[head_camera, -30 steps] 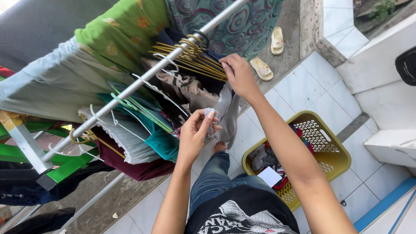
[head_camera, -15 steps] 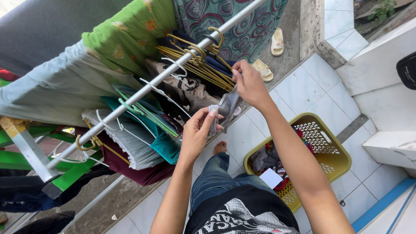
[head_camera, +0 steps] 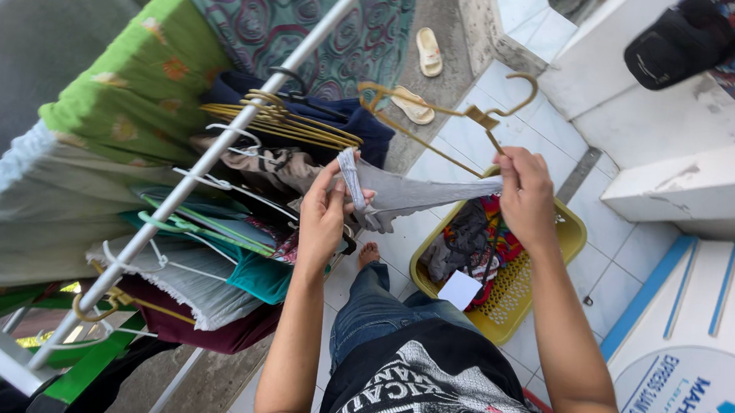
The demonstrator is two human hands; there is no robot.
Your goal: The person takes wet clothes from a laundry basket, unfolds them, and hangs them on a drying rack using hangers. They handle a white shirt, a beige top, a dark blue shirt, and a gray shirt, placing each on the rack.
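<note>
Stretching grey cloth between left hand and right hand, both clamped; hanger in right, above yellow basket, beside rail; earlier at rail, now withdrawn.

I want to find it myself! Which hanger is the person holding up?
Start at the long metal rail crowded with hanging clothes. To its right, above the yellow basket, the right hand holds a hanger. It alone is off the rail, bare and brass-coloured.
</note>
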